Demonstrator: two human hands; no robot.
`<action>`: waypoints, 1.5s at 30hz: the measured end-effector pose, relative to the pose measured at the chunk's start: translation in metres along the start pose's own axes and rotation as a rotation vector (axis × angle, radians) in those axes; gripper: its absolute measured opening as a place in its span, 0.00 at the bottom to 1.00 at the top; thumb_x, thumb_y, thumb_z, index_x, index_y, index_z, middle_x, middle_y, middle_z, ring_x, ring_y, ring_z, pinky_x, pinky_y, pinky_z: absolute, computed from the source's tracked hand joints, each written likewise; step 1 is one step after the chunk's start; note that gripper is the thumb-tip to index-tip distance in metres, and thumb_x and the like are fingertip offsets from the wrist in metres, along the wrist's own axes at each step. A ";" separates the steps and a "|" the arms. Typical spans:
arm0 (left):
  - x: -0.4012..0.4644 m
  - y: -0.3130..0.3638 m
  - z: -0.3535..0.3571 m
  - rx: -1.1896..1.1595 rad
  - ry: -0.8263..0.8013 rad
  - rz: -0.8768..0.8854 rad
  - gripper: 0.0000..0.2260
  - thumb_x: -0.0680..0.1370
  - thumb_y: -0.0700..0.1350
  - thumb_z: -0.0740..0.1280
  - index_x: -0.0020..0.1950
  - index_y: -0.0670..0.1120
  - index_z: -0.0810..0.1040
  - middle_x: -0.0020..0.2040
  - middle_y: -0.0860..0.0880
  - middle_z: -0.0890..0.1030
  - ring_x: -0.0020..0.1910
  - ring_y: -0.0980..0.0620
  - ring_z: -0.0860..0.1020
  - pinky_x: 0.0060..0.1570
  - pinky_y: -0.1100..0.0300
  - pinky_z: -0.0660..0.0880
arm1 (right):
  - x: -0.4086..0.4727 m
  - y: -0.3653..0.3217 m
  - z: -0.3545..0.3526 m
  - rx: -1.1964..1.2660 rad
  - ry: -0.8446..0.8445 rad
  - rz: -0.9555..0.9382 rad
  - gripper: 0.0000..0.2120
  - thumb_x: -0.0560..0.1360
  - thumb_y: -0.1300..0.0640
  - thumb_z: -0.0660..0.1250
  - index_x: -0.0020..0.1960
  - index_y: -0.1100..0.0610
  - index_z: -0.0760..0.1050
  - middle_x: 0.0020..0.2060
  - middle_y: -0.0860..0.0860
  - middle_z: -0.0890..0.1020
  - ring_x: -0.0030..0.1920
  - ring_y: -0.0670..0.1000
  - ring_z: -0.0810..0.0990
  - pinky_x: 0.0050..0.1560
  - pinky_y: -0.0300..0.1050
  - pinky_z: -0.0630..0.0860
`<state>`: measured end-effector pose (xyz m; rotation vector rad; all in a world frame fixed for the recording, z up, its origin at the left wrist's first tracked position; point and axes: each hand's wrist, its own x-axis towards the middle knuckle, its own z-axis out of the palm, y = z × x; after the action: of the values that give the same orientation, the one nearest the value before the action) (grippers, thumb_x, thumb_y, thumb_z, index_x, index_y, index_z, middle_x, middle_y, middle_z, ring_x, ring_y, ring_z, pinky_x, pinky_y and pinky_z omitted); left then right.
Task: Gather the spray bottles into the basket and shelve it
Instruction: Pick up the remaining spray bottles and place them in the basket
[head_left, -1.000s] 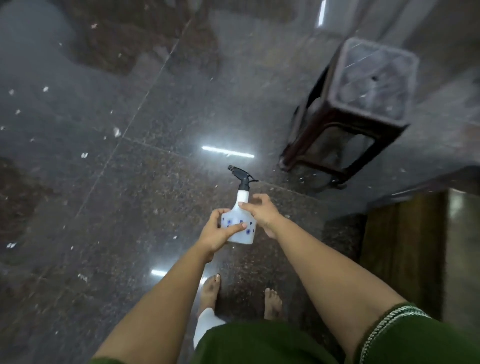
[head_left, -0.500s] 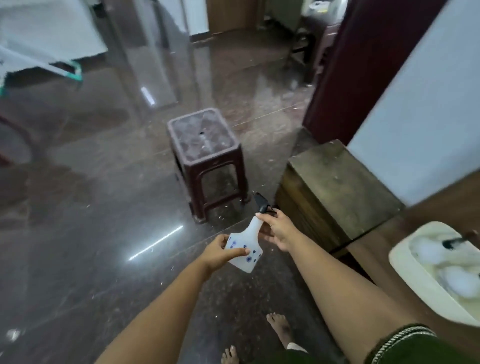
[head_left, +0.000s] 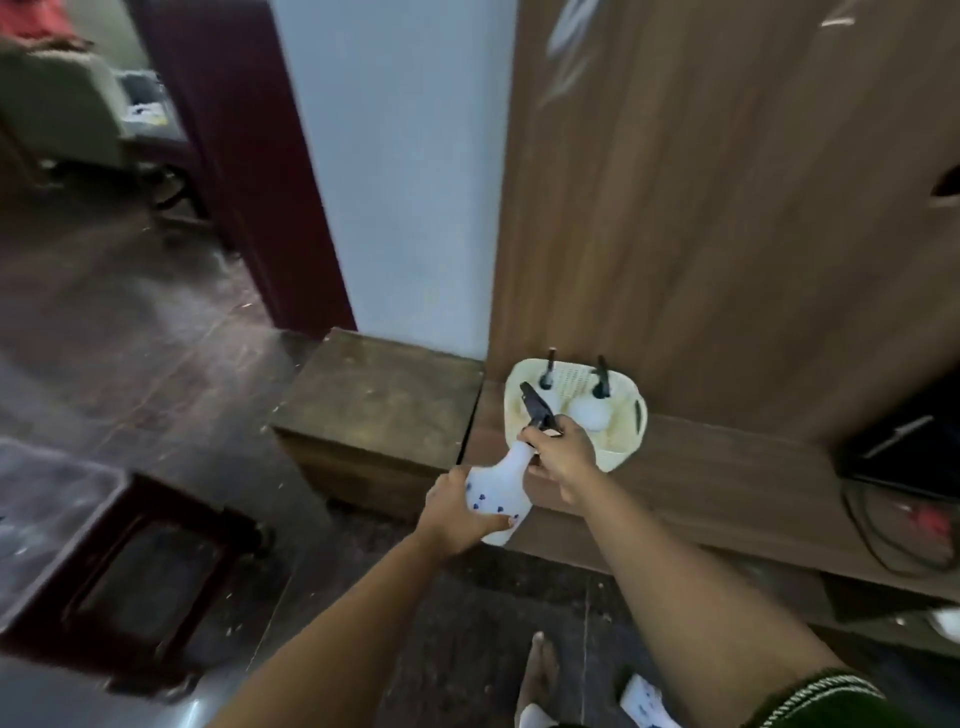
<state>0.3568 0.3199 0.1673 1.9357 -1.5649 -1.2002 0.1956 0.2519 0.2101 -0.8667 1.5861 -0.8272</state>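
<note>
I hold a white spray bottle (head_left: 496, 491) with small blue marks in both hands, tilted so that its black trigger head points far and left, toward the basket. My left hand (head_left: 457, 512) is closed around the bottle's wide lower body; my right hand (head_left: 563, 457) is closed on the neck, just below the trigger head. The cream plastic basket (head_left: 631, 434) stands on a low wooden ledge (head_left: 727, 483) against a wood-panelled wall (head_left: 727, 208), just beyond my right hand. Inside it, two more bottles show black trigger heads at the far side, and the round white body of one (head_left: 589, 413) is visible. Left of the ledge sits a low wooden box (head_left: 379, 400); nearer and further left stands a dark stool (head_left: 119, 582) on the dark polished floor (head_left: 156, 374). My bare foot (head_left: 540, 670) shows at the near edge.
</note>
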 end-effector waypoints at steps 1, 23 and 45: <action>0.011 0.013 0.009 0.020 -0.033 0.024 0.36 0.61 0.58 0.78 0.64 0.47 0.69 0.59 0.48 0.72 0.60 0.47 0.72 0.58 0.52 0.73 | 0.007 -0.002 -0.016 -0.009 0.048 -0.013 0.11 0.67 0.55 0.71 0.48 0.55 0.75 0.49 0.55 0.81 0.49 0.53 0.81 0.43 0.48 0.83; 0.215 0.101 0.079 0.033 -0.137 0.068 0.39 0.74 0.46 0.72 0.78 0.50 0.53 0.74 0.44 0.66 0.71 0.45 0.68 0.67 0.47 0.69 | 0.171 -0.024 -0.067 -0.537 0.212 -0.305 0.18 0.79 0.50 0.60 0.64 0.61 0.69 0.63 0.59 0.71 0.59 0.56 0.74 0.57 0.42 0.69; 0.300 0.047 0.105 0.610 -0.592 0.134 0.27 0.80 0.40 0.60 0.78 0.44 0.53 0.76 0.42 0.63 0.74 0.43 0.62 0.70 0.49 0.64 | 0.224 0.069 -0.016 -0.622 0.313 -0.144 0.12 0.78 0.54 0.62 0.58 0.59 0.72 0.49 0.57 0.72 0.41 0.50 0.70 0.43 0.40 0.68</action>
<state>0.2501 0.0499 0.0293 1.8391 -2.5707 -1.4372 0.1417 0.0920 0.0465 -1.3526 2.1281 -0.5858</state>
